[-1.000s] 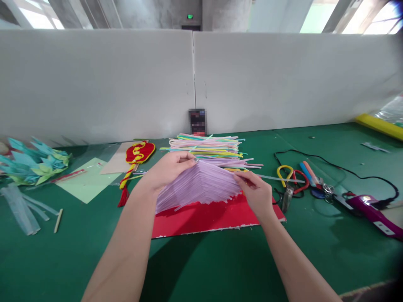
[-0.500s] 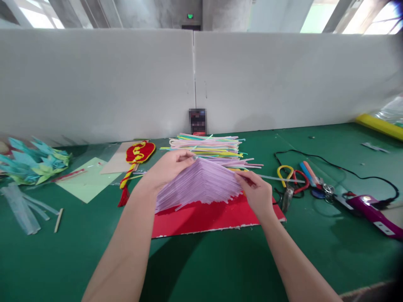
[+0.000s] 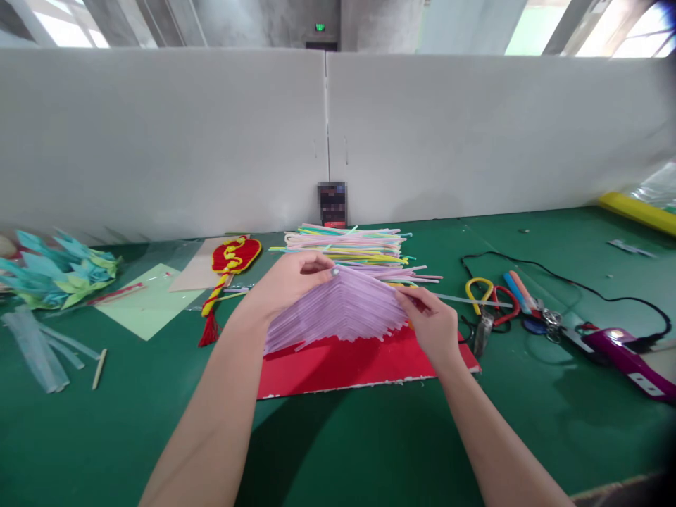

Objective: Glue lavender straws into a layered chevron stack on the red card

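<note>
A panel of lilac pipe cleaners (image 3: 338, 310), laid side by side and bent into a peak along the middle, is held up between my hands. My left hand (image 3: 301, 278) is closed on its upper edge near the peak, thumb in front. At the right end, my right hand (image 3: 430, 317) pinches the panel between thumb and fingers. The lower ends are uneven and hang over a red board (image 3: 338, 370) lying on the table. Just behind stands a pile of loose pastel pipe cleaners (image 3: 348, 243) in pink, yellow, green and lilac.
Scissors with yellow and red handles (image 3: 491, 296), pens (image 3: 517, 290) and a purple corded tool (image 3: 623, 359) lie at right. To the left are a red-and-yellow tasselled fan (image 3: 236, 255), green paper (image 3: 151, 303), teal flowers (image 3: 63, 271) and clear strips (image 3: 39, 348). A phone (image 3: 332, 204) leans against the white partition (image 3: 158, 141).
My left hand has shifted very slightly to the right along the upper edge of the lilac panel. My right hand keeps its pinch in nearly the same place.
</note>
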The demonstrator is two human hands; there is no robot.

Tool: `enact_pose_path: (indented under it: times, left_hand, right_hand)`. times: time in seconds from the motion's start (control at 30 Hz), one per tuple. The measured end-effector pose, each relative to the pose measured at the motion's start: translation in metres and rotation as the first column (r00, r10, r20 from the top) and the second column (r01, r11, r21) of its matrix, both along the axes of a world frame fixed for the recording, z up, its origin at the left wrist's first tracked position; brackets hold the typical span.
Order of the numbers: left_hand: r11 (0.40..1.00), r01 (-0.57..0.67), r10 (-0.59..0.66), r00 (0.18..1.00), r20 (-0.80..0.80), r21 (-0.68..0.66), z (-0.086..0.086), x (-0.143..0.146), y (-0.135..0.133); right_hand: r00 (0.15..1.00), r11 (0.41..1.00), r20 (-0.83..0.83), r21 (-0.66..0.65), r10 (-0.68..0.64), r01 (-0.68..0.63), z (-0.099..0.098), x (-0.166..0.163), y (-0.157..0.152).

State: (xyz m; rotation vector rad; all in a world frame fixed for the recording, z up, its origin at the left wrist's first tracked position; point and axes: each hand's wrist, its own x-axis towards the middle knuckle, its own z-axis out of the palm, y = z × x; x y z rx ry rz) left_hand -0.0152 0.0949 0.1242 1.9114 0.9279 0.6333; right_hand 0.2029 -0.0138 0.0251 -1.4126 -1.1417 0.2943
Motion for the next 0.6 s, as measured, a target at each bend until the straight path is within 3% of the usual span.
enact_pose_path:
  times: [0.43, 0.6]
  left_hand:
    - [0.995, -0.095, 0.096, 0.995, -0.037, 0.037, 0.0020, 0.0044, -0.0035]
    - [0.997, 0.024, -0.025, 1.000, 0.011, 0.072, -0.0003, 0.0018, -0.0006]
  right_hand:
    - [1.000, 0.999, 0.025, 0.031, 0.019, -0.020, 0.0017, -0.0014, -0.0004]
    - [1.000, 1.000, 0.027, 0.022, 0.001, -0.002, 0.0019, -0.0011, -0.0010]
